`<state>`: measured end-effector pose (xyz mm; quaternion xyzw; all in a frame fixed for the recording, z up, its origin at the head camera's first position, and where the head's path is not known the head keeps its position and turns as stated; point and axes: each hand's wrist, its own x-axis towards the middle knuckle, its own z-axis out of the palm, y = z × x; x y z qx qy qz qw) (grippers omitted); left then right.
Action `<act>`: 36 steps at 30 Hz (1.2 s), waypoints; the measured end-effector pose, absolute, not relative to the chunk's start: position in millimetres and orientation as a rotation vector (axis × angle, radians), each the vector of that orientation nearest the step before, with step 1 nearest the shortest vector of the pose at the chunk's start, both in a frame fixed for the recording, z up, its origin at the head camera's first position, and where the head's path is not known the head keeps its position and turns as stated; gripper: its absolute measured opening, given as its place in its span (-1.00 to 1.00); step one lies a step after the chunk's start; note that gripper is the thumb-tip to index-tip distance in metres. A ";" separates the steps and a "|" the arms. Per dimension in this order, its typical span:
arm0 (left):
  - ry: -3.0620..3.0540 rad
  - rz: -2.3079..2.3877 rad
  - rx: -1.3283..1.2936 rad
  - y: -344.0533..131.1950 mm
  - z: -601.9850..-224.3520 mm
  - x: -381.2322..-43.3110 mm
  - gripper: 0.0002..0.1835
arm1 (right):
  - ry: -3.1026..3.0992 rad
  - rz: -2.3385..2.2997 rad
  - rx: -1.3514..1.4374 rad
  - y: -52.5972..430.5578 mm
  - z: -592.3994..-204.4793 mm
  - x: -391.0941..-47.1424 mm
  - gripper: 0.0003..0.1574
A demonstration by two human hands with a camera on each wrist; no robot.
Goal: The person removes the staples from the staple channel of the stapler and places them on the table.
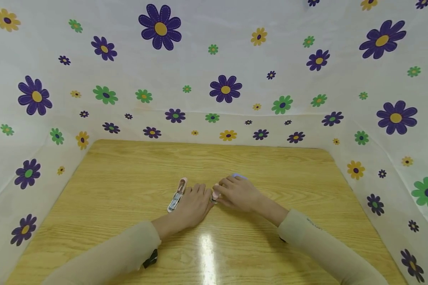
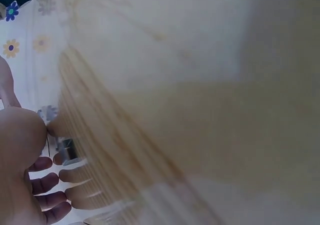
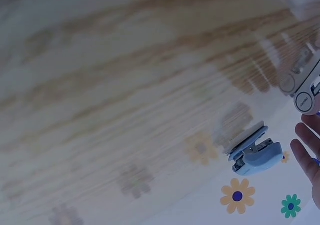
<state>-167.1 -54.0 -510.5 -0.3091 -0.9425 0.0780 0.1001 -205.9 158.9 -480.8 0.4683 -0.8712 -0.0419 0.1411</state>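
Note:
Near the middle of the table, a small pale pink stapler [image 1: 216, 193] sits between the two hands, partly covered by fingers. My left hand [image 1: 195, 206] pinches its near end, where a dark metal part shows. From the other side, the right hand [image 1: 240, 194] grips the pink body with thumb and index finger. One rounded end of this stapler [image 3: 304, 101] appears at the edge of the right wrist view. Just left of the left hand lies another pink stapler [image 1: 177, 196], unfolded with its metal channel exposed. Behind the right hand stands a blue stapler [image 3: 257, 155], mostly hidden in the head view.
The glossy wooden table [image 1: 128, 166] reflects the hands and a bright light streak. White cloth walls [image 1: 185, 71] with printed flowers enclose its back and both sides.

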 end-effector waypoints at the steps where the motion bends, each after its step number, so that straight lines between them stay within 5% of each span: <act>1: -2.785 0.234 -0.910 -54.0 -511.0 -167.7 -0.60 | -2.504 -0.122 1.353 158.5 -481.2 -206.1 -0.63; 36: -2.792 0.211 -0.876 -50.7 -513.6 -172.5 -0.55 | -2.204 -0.366 1.480 156.5 -491.9 -213.1 -0.65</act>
